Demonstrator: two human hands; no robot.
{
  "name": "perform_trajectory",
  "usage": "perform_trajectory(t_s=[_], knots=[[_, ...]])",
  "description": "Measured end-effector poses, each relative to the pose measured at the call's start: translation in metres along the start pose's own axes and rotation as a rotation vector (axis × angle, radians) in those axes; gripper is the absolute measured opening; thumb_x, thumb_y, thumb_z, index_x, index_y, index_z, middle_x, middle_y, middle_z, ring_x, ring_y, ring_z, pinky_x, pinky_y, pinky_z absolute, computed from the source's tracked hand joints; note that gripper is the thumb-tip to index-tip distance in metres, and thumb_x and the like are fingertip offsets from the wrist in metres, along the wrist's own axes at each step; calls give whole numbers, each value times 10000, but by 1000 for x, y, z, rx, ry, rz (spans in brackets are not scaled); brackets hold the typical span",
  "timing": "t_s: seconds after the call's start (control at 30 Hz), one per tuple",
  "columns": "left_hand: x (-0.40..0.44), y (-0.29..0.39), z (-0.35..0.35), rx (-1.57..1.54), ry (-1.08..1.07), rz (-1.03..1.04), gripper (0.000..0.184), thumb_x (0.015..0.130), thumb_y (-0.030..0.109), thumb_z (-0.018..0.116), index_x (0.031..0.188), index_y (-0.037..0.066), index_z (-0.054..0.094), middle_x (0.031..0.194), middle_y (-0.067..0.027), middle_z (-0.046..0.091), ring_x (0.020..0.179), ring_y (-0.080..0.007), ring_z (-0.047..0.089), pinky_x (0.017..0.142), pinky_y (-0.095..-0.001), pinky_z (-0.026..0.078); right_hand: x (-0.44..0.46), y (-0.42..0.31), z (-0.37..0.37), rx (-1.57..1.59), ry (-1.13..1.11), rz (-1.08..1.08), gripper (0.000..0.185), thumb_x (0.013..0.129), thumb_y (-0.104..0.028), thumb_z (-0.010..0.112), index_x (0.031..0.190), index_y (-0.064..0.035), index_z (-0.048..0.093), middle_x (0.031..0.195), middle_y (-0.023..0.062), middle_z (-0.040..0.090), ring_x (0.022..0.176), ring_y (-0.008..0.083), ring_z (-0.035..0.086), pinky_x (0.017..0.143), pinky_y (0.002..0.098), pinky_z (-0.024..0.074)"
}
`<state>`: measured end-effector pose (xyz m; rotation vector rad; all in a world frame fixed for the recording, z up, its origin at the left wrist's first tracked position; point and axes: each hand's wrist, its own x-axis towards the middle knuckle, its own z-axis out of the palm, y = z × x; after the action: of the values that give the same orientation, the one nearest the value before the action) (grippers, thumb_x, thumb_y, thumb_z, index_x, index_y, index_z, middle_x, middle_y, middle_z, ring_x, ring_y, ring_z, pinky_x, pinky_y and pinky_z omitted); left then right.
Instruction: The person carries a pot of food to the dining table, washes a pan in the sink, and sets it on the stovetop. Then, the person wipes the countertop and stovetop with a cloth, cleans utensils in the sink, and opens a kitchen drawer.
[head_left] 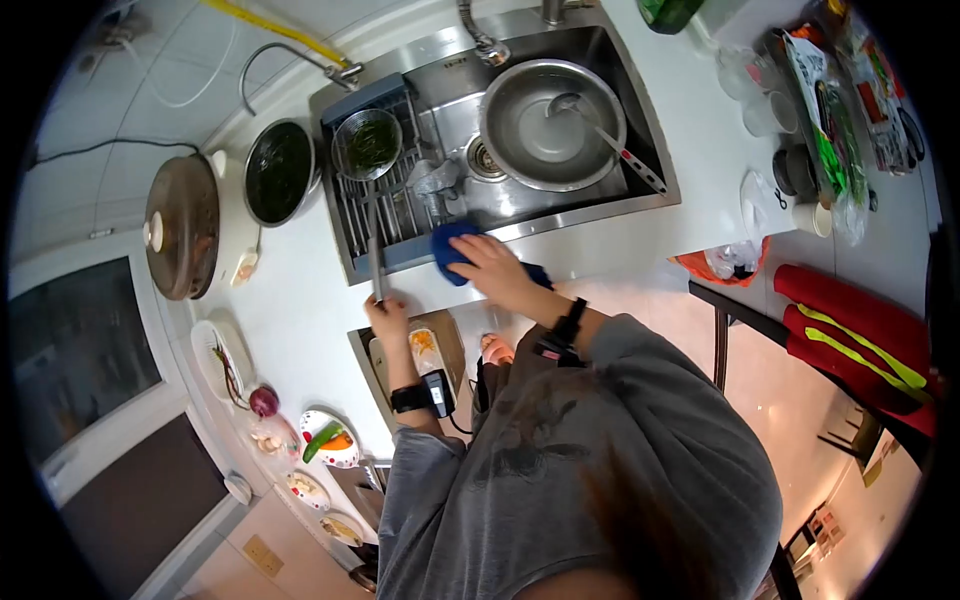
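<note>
My left hand [388,322] is closed round the lower end of a long metal handle. That handle runs up to a round strainer [345,150] with dark greens in it, at the drying rack [395,255] on the sink's left side. Over the sink's front edge, my right hand [490,268] grips a dark blue cloth [450,240], part of which hangs behind the wrist. A crumpled greyish thing [434,178] lies by the rack; I cannot make out what it is. In the sink [470,110], a large steel bowl [510,165] holds a ladle [610,140] leaning on its rim.
Left of the sink stand a pot of greens [280,172] and a lidded cooker [180,225]. Plates of cut vegetables [345,457] and an onion [264,401] line the left counter. An open drawer [450,345] sits below my hands. Plastic cups [770,113] stand at right.
</note>
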<state>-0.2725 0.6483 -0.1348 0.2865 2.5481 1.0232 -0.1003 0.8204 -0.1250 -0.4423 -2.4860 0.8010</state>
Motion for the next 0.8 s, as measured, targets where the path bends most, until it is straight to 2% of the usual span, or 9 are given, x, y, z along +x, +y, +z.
perform_trajectory(t_s=[0.07, 0.13, 0.2, 0.33, 0.47, 0.53, 0.6, 0.67, 0.8], knots=[[8, -11, -2, 27, 133, 47, 394, 813, 136, 530, 1100, -81, 369, 874, -169, 551, 755, -218, 574, 667, -290, 463, -24, 22, -46, -86, -51, 64, 334, 653, -103, 546, 984, -125, 585, 1204, 126, 459, 1122, 295, 416, 928, 402, 343], [-1, 16, -9, 49, 56, 23, 512, 802, 176, 543, 1177, -97, 327, 1051, -231, 488, 924, -300, 538, 775, -340, 443, -61, 55, -66, -123, 49, 268, 353, 636, -57, 541, 981, -117, 582, 1200, 135, 457, 1123, 305, 417, 937, 413, 335], [-8, 29, -5, 579, 297, 78, 586, 790, 226, 550, 1213, -96, 304, 1147, -272, 419, 1042, -378, 453, 884, -412, 372, -91, 84, -109, -292, 131, 264, 404, 586, 5, 561, 974, -106, 577, 1230, 139, 434, 1131, 323, 410, 927, 425, 345], [-14, 49, -1, 404, 422, 379, 627, 788, 256, 546, 1238, -96, 288, 1254, -287, 325, 1163, -418, 316, 972, -454, 255, -125, 105, -170, -336, 255, 402, 401, 619, 52, 525, 1001, -67, 555, 1195, 160, 452, 1085, 350, 428, 920, 414, 347], [-27, 69, -3, 295, 354, 505, 578, 808, 197, 518, 1245, -97, 279, 1279, -277, 302, 1179, -406, 302, 985, -445, 235, -154, 132, -208, -255, 661, 516, 320, 754, 27, 474, 1073, 9, 481, 1078, 197, 491, 1021, 347, 458, 901, 375, 344], [-38, 76, 0, 294, 320, 493, 558, 815, 172, 506, 1244, -100, 277, 1278, -280, 301, 1176, -400, 309, 988, -441, 233, -146, 131, -225, -164, 820, 812, 281, 819, -68, 455, 1079, 41, 460, 1045, 193, 507, 985, 326, 481, 882, 348, 358], [-42, 76, 6, 251, 286, 556, 559, 814, 170, 506, 1244, -104, 275, 1275, -281, 304, 1177, -403, 307, 989, -437, 232, -161, 163, -215, -254, 737, 900, 309, 814, -102, 484, 1098, 17, 459, 1074, 171, 503, 994, 297, 478, 877, 351, 358], [-49, 80, 9, 224, 271, 585, 550, 817, 167, 500, 1238, -110, 278, 1272, -283, 308, 1177, -405, 307, 988, -435, 232, -153, 156, -196, -452, 679, 761, 300, 784, -84, 505, 1070, 0, 477, 1063, 164, 501, 997, 303, 457, 880, 378, 338], [-60, 78, 13, 231, 229, 597, 528, 822, 169, 499, 1229, -103, 302, 1257, -269, 343, 1169, -379, 331, 985, -420, 239, -118, 105, -128, -326, 586, 546, 304, 726, -44, 510, 1029, -47, 503, 1096, 188, 473, 1009, 357, 423, 886, 430, 313]])
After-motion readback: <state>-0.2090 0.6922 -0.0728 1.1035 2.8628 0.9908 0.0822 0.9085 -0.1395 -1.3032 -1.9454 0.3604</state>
